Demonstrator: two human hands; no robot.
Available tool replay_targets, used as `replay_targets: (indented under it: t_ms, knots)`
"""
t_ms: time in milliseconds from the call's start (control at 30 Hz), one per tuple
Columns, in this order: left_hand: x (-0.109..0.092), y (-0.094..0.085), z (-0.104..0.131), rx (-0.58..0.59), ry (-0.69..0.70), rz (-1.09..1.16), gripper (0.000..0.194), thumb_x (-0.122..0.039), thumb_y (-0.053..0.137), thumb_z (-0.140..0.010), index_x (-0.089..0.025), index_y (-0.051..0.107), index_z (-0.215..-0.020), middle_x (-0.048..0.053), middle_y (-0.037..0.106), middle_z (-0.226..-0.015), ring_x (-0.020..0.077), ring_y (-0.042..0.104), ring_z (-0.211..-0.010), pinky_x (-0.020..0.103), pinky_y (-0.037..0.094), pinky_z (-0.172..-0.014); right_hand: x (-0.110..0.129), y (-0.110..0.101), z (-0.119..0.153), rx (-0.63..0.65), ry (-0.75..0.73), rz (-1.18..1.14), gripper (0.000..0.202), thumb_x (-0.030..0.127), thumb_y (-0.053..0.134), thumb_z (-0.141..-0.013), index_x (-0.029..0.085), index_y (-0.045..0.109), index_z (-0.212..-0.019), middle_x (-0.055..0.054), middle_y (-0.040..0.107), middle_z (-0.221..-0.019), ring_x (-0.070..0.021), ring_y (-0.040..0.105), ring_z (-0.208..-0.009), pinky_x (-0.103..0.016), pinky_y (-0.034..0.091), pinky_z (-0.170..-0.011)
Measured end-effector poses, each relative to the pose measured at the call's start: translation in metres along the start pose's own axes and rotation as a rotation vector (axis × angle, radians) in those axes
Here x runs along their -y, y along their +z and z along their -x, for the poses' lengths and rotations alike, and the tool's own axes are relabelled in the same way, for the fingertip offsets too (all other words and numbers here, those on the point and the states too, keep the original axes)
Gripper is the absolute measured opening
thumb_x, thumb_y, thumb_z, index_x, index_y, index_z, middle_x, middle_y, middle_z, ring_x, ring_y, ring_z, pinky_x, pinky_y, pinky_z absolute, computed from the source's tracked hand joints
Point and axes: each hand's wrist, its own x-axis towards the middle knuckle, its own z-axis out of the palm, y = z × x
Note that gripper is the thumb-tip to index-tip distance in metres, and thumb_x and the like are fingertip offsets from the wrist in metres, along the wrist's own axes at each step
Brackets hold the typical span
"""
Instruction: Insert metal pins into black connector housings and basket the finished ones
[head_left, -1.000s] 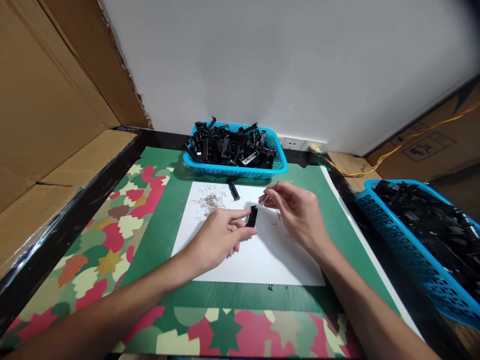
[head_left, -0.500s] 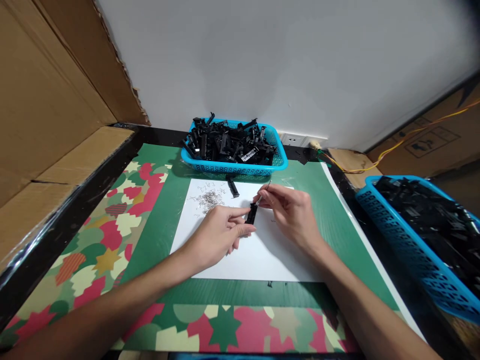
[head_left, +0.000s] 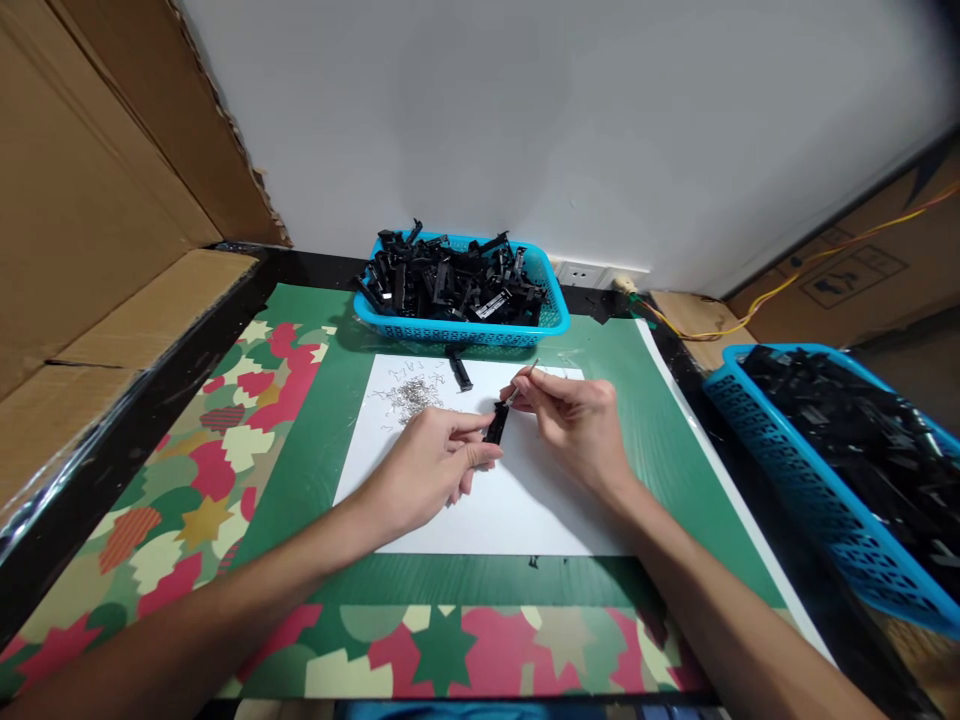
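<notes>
- Head view: green mat (head_left: 660, 440) with patterned border under both hands; white paper sheet (head_left: 517, 510) on it, directly beneath the hands.
- Blue basket (head_left: 465, 335) of black connector parts, just beyond the hands by the wall; heaped full. Judging by that, plenty of pieces are left.
- Second blue basket (head_left: 810, 490), well off to the right of the right hand, also loaded with black parts; can't tell which basket is stock and which is finished.
- Left hand (head_left: 427, 470) pinches a small black connector (head_left: 495, 424) between thumb and index, held just above the paper between the two hands.
- Right hand (head_left: 577, 420) closed narrow on a thin metal pin tool (head_left: 523, 382), tip touching or just at the connector's top end; exact contact too small to tell.
- Loose black connector (head_left: 459, 370) on the paper, just beyond the left hand, near the basket.
- Pile of tiny metal clips (head_left: 412, 395) on the paper, just beyond the left hand; looks like a fair supply left.
- Judgement: mid-cycle on one piece, pin work on the held connector not finished.
</notes>
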Motion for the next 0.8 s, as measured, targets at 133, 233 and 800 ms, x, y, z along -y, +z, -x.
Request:
replay_targets:
  t_ms: [133,233,800]
  knots:
    - [0.002,0.0,0.0,0.005,0.013,-0.017,0.052,-0.033,0.067,-0.097,-0.011,0.067,-0.143,0.003,0.069,-0.075,0.0112,0.052,-0.052,0.027,0.044,-0.049,0.001,-0.001,0.0,0.03,0.055,-0.006,0.033,0.038,0.062,-0.102,0.018,0.08,-0.085,-0.006,0.078,-0.082,-0.0203,0.074,-0.071,-0.038,0.068,-0.078]
    - [0.004,0.001,0.0,-0.001,0.01,-0.018,0.051,-0.034,0.067,-0.096,-0.011,0.068,-0.142,0.004,0.069,-0.076,0.0115,0.052,-0.052,0.028,0.044,-0.048,0.002,-0.002,0.0,0.031,0.076,-0.009,0.033,0.039,0.062,-0.102,0.017,0.08,-0.084,-0.006,0.078,-0.081,-0.0197,0.072,-0.068,-0.039,0.068,-0.076]
    - [-0.003,0.0,0.0,0.009,0.067,0.084,0.059,-0.042,0.068,-0.098,-0.017,0.06,-0.151,0.01,0.074,-0.1,0.013,0.057,-0.067,0.026,0.047,-0.056,0.023,-0.028,-0.009,-0.044,-0.009,0.005,0.024,0.037,0.049,-0.11,0.022,0.068,-0.108,-0.006,0.072,-0.094,-0.0191,0.066,-0.083,-0.034,0.054,-0.079]
